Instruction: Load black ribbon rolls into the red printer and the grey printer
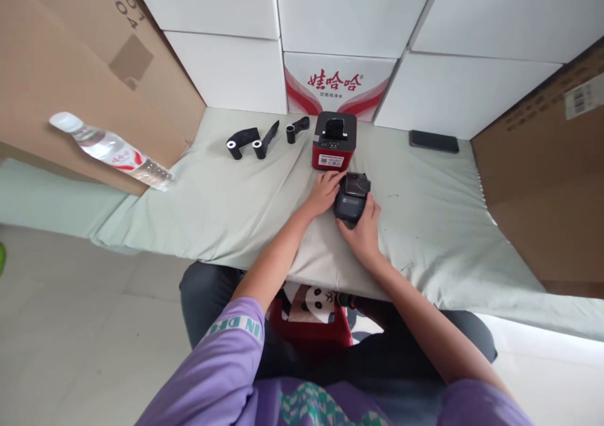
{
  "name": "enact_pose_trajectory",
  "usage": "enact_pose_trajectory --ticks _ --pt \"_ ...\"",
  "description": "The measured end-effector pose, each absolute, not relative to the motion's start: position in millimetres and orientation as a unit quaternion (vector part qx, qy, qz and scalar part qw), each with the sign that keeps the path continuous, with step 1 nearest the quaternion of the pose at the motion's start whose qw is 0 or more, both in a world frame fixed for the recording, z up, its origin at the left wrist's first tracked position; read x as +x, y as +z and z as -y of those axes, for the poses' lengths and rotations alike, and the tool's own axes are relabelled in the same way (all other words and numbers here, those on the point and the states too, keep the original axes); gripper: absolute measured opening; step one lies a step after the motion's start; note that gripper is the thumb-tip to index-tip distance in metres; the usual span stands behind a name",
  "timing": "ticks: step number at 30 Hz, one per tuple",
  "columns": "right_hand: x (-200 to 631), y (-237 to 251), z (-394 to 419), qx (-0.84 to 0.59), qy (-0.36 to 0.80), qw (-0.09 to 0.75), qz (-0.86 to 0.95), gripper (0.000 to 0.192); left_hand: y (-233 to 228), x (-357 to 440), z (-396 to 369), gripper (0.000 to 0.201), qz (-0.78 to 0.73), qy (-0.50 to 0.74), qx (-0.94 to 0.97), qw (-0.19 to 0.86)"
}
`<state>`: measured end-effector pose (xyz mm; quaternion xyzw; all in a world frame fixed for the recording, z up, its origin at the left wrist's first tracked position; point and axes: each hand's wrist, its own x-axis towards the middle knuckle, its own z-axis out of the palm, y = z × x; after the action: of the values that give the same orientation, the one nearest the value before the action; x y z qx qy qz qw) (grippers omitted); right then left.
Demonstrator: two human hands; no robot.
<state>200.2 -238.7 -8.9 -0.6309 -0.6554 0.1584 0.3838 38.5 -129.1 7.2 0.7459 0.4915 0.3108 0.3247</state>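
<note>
Device [352, 204] is blk, printer [335, 141] red & blk, cloth [264, 209] pale grn.

The table [264, 218] is covered with a wrinkly, pale green cloth [438, 224]. White boxes [226, 70] are stacked like a wall at the back. Big brown boxes [89, 92] are set on both sides. Below, a pale floor [70, 325] is seen

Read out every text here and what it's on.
"201": left cardboard box
"304": same box
"娃哈哈®": white carton
"饮用纯净水": same carton
"娃哈哈": bottle
"IN DEC", partly hidden: sleeve
Too small or blurred: text on red device, black device, right box.
</note>
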Motion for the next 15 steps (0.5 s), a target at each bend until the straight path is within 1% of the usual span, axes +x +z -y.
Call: enact_pose_trajectory --ticks 2,8,12,15 --pt "202.5 -10.7 237.5 -0.621 0.144 0.392 0.663 0.111 5.0 35.5 127.0 0.057 -0.487 0.281 0.766 0.31" --pt "202.9 -12.3 234.1 -0.618 0.134 0.392 0.668 0.118 5.8 31.3 125.9 0.055 -0.48 0.259 0.763 0.347" --pt "202.9 -12.3 232.0 -0.61 0.145 0.384 0.678 0.12 12.4 33.3 143.1 0.058 -0.525 0.26 0.753 0.299" --pt "203.4 -10.7 230.8 -0.605 0.153 0.383 0.681 0.12 18.7 35.8 157.7 0.063 -0.574 0.233 0.735 0.277"
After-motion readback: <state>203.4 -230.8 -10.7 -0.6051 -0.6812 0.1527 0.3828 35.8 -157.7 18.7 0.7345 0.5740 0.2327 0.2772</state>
